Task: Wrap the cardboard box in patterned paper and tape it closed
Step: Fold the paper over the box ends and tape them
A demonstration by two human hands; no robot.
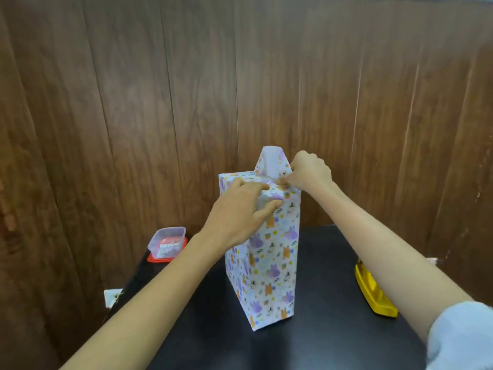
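Ideally, the patterned paper (269, 263), pinched on top by the left hand (240, 212) and right hand (309, 172), is creased sharply. The far flap (272, 161) is kept taut.

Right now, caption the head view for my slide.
Left hand and right hand pinch the patterned paper closed atop the upright box.
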